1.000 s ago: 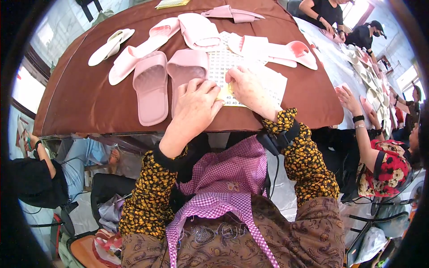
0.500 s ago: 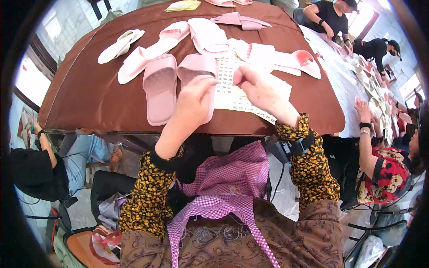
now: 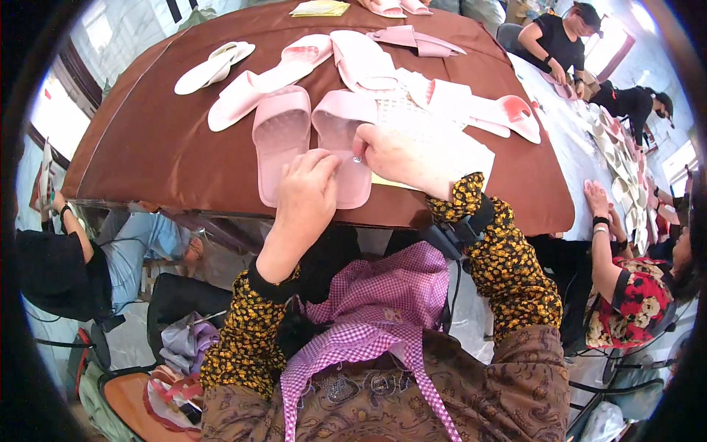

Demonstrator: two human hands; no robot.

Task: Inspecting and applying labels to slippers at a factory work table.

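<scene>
A pair of dusty-pink slippers lies in front of me, a left slipper (image 3: 274, 158) and a right slipper (image 3: 352, 184) side by side. Between the thumb and finger of my right hand (image 3: 398, 156), a small round sticker (image 3: 357, 159) is pinched above the right slipper's insole. My left hand (image 3: 308, 184) reaches over the gap between the slippers. Its fingers are curled together by the right slipper's inner edge; whatever they may hold is hidden. Sheets of printed stickers (image 3: 465, 146) lie partly beneath my right hand.
Pale pink slippers (image 3: 294, 62) and more slippers (image 3: 449, 99) lie beyond on the brown-covered table (image 3: 162, 147). A yellow paper stack (image 3: 319, 8) sits at the far edge. Co-workers handle slippers at a white table (image 3: 567, 177) on the right; another person (image 3: 62, 272) sits at left.
My right hand has moved left from above the sticker sheets to the right slipper, carrying the small sticker. My left hand has come down lower, and its fingers now lie over the slippers' lower part.
</scene>
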